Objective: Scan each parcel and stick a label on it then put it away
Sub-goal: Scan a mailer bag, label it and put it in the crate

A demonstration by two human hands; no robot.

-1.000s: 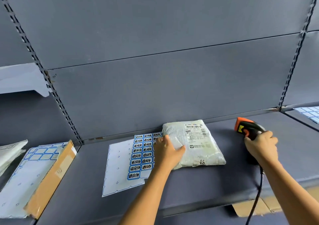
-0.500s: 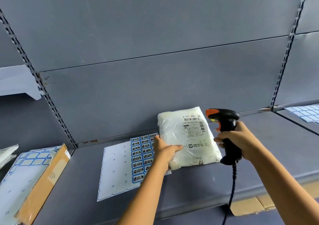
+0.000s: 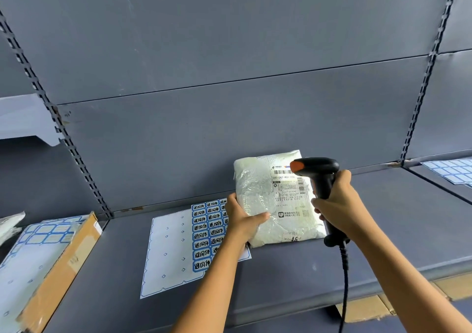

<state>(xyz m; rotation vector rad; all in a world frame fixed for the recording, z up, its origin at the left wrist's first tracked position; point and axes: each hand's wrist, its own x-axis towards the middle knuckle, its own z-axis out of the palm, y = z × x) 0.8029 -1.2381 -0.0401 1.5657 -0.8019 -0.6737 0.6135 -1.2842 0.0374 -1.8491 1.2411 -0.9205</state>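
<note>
Judged mid-scan. Sheet of labels flat on shelf, right part hidden behind left hand. Left hand clasped on parcel at its left edge, thumb on top, holding it tilted face-up, near edge apparently resting on shelf. Scanner clenched in right hand, nose over the barcode (no beam visible). Next, probably: set scanner down, peel one label off sheet, press it onto parcel face.

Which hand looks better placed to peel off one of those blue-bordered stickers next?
Probably the left hand: it grips the white plastic parcel right beside the white sticker sheet, while the right hand is occupied gripping the black handheld scanner.
</note>
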